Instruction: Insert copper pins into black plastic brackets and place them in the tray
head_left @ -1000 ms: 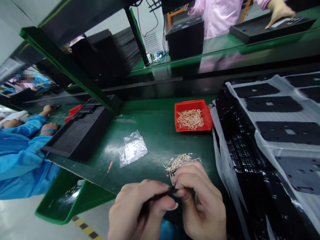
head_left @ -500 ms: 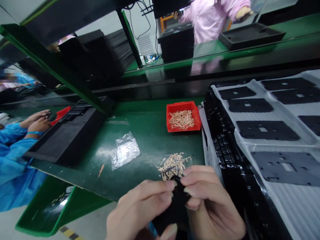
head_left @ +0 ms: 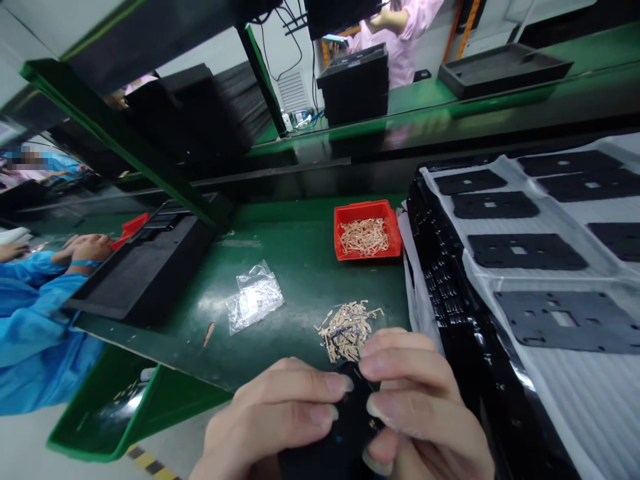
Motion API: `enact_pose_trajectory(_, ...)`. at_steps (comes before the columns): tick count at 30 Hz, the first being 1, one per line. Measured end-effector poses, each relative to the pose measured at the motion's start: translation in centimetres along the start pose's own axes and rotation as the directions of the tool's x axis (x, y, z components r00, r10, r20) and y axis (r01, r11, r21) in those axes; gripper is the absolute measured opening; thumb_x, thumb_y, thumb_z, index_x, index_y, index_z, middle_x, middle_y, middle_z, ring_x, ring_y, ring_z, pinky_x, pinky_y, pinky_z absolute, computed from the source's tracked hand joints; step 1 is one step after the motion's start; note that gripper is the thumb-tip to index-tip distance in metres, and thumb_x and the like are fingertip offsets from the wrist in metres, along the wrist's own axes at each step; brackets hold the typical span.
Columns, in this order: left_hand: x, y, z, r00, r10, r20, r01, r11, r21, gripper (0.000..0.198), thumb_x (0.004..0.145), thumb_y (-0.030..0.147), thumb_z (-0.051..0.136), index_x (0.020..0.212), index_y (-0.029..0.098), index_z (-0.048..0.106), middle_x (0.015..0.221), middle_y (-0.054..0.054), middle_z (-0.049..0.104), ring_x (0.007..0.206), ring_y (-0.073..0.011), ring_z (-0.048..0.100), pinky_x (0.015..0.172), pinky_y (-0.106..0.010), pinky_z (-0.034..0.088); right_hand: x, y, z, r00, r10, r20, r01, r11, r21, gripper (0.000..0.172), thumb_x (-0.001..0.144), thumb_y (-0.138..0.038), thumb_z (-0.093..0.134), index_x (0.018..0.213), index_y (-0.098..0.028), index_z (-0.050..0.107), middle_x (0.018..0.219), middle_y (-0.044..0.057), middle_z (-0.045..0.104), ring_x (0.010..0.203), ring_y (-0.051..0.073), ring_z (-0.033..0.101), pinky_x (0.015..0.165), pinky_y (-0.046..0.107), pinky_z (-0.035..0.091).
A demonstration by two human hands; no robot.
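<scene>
My left hand (head_left: 273,417) and my right hand (head_left: 417,400) meet at the bottom of the view, pinching a small black piece (head_left: 350,427) between their fingertips. Much of that piece is hidden by my fingers. Just above my fingertips, a loose pile of thin copper-coloured strips (head_left: 346,331) lies on the green work bench (head_left: 295,287). Beyond it stands a red plastic bin (head_left: 367,213) filled with similar strips. A clear plastic bag (head_left: 254,298) lies to the left of the pile.
To my right sits a black tray stack (head_left: 450,313) holding black perforated sheets (head_left: 525,252) on white film. A black foam tray (head_left: 140,267) stands at the bench's left, and a green bin (head_left: 100,417) sits below the edge. A co-worker's blue sleeve (head_left: 35,320) is left; another person in pink (head_left: 395,33) stands beyond.
My hands have drawn closer together around the black piece, which now shows wider. The view has shifted slightly, and the person in pink has moved back from the far bench.
</scene>
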State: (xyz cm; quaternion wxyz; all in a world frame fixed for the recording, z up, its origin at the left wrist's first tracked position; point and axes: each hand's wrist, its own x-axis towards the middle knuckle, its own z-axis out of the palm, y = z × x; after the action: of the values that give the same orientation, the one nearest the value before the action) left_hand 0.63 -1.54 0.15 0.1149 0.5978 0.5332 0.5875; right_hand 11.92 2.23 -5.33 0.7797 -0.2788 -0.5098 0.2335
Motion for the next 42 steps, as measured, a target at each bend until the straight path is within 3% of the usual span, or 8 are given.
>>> enact_pose_trajectory(5, -0.7, -0.8, 0.9, 0.995, 0.097, 0.005, -0.096, 0.988, -0.124, 0.023, 0.098, 0.046, 0.069, 0.092, 0.026, 0.078, 0.082, -0.001, 0.084, 0.063, -0.0199, 0.077, 0.053, -0.03, 0.065, 0.2, -0.1, -0.1, 0.998, -0.005, 0.063, 0.002, 0.999, 0.047, 0.019, 0.107, -0.024, 0.058, 0.09, -0.022, 0.069, 0.098, 0.002, 0.073, 0.083, 0.017, 0.07, 0.073, 0.039, 0.062)
enact_pose_trajectory(9, -0.8, -0.4, 0.2, 0.998, -0.01, 0.055, 0.019, 0.986, -0.166, 0.021, 0.098, 0.045, 0.07, 0.094, 0.027, 0.079, 0.084, -0.003, 0.083, 0.066, -0.0213, 0.077, 0.057, -0.03, 0.066, 0.3, 0.2, -0.1, 0.991, -0.055, 0.126, 0.048, 0.997, 0.056, 0.016, 0.105, -0.025, 0.062, 0.091, -0.02, 0.069, 0.103, 0.005, 0.073, 0.085, 0.018, 0.071, 0.073, 0.039, 0.063)
enact_pose_trajectory(13, -0.8, 0.5, -0.7, 0.988, -0.083, 0.131, 0.101, 0.985, -0.139, 0.018, 0.099, 0.043, 0.071, 0.099, 0.027, 0.079, 0.09, -0.003, 0.084, 0.078, -0.0216, 0.08, 0.066, -0.029, 0.066, 0.4, 0.7, 0.1, 0.988, -0.138, 0.066, 0.134, 0.989, 0.06, 0.014, 0.103, -0.018, 0.061, 0.092, -0.017, 0.069, 0.091, 0.007, 0.073, 0.08, 0.018, 0.071, 0.067, 0.038, 0.063)
enact_pose_trajectory(20, 0.7, 0.1, -0.1, 0.959, 0.102, 0.266, -0.056, 0.983, -0.176, 0.013, 0.094, 0.026, 0.075, 0.104, 0.019, 0.079, 0.096, -0.005, 0.087, 0.083, -0.0218, 0.084, 0.072, -0.027, 0.068, 1.4, 1.4, -1.4, 0.944, -0.283, 0.168, 0.289, 0.957, -0.009, 0.018, 0.097, -0.003, 0.055, 0.084, -0.008, 0.066, 0.078, 0.007, 0.064, 0.072, 0.017, 0.066, 0.06, 0.036, 0.06)
enact_pose_trajectory(24, 0.5, 0.1, 0.2, 0.971, 0.034, 0.237, 0.016, 0.979, -0.205, 0.011, 0.096, 0.025, 0.073, 0.103, 0.018, 0.08, 0.094, -0.005, 0.085, 0.081, -0.0196, 0.082, 0.071, -0.025, 0.067, 1.5, 0.9, -1.1, 0.978, -0.17, 0.117, 0.165, 0.985, 0.051, 0.013, 0.098, -0.005, 0.057, 0.09, -0.009, 0.067, 0.077, 0.005, 0.065, 0.07, 0.015, 0.064, 0.06, 0.034, 0.057)
enact_pose_trajectory(28, 0.1, -0.6, -0.2, 0.986, -0.046, 0.159, 0.083, 0.968, -0.237, 0.014, 0.102, 0.017, 0.066, 0.099, 0.019, 0.079, 0.085, 0.0, 0.08, 0.061, -0.0116, 0.073, 0.055, -0.02, 0.06, 1.5, 0.2, -0.4, 0.956, 0.006, 0.295, -0.025, 0.998, 0.061, 0.017, 0.105, -0.017, 0.056, 0.091, -0.015, 0.064, 0.074, 0.003, 0.065, 0.071, 0.015, 0.062, 0.062, 0.032, 0.054)
enact_pose_trajectory(34, 0.7, -1.7, -1.1, 0.986, -0.074, 0.152, 0.101, 0.978, -0.18, 0.014, 0.102, 0.017, 0.067, 0.093, 0.018, 0.078, 0.08, 0.0, 0.075, 0.053, -0.0094, 0.065, 0.048, -0.021, 0.051, 1.3, 0.3, -0.5, 0.894, -0.047, 0.445, 0.077, 0.996, -0.049, 0.022, 0.106, -0.015, 0.049, 0.087, -0.016, 0.06, 0.075, 0.003, 0.063, 0.071, 0.014, 0.057, 0.065, 0.032, 0.046)
enact_pose_trajectory(42, 0.7, -1.9, -2.1, 0.963, -0.146, 0.227, 0.183, 0.972, -0.15, 0.013, 0.103, 0.021, 0.068, 0.095, 0.021, 0.078, 0.082, 0.001, 0.076, 0.042, -0.0053, 0.061, 0.047, -0.019, 0.052, 0.1, 0.2, 0.4, 0.939, -0.024, 0.343, 0.068, 0.991, -0.118, 0.025, 0.105, -0.011, 0.049, 0.082, -0.016, 0.058, 0.07, 0.001, 0.054, 0.067, 0.014, 0.051, 0.064, 0.034, 0.035)
